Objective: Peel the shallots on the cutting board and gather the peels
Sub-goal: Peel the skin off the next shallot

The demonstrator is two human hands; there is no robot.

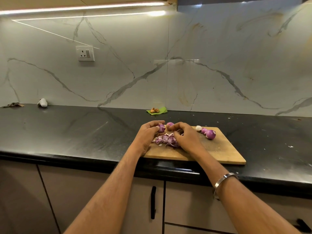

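Wooden and pale brown, the cutting board (pixel 219 149) lies flat on the black bench (pixel 67 132), its near edge close to the bench's front lip and its long side running left to right. On its left part sits a loose heap of purple-and-white peels (pixel 166 140), lying between the two hands. The left hand (pixel 148 132) curls its fingers round a purple shallot (pixel 161 127) at the board's far left corner, thumb pressed against it; which way that shallot's long axis points cannot be told, since the fingers hide much of it. The right hand (pixel 184 134) arches over the heap with fingers bent; its fingertips reach toward a second shallot (pixel 170 125) just behind the heap, but whether they grip anything cannot be told. Near the board's far right edge lie a large peeled shallot (pixel 210 134), a smaller one (pixel 204 130) touching it, and a whitish piece (pixel 198 127) just beyond. A metal bangle (pixel 224 179) circles the right forearm. Against the marble-patterned wall (pixel 219 73) rests a green leaf (pixel 158 110) carrying small brown pieces. A wall socket (pixel 85 53) sits higher up on the left, a small white object (pixel 42 102) lies at the bench's back, and cabinet doors (pixel 101 191) with a black handle (pixel 153 202) stand below.
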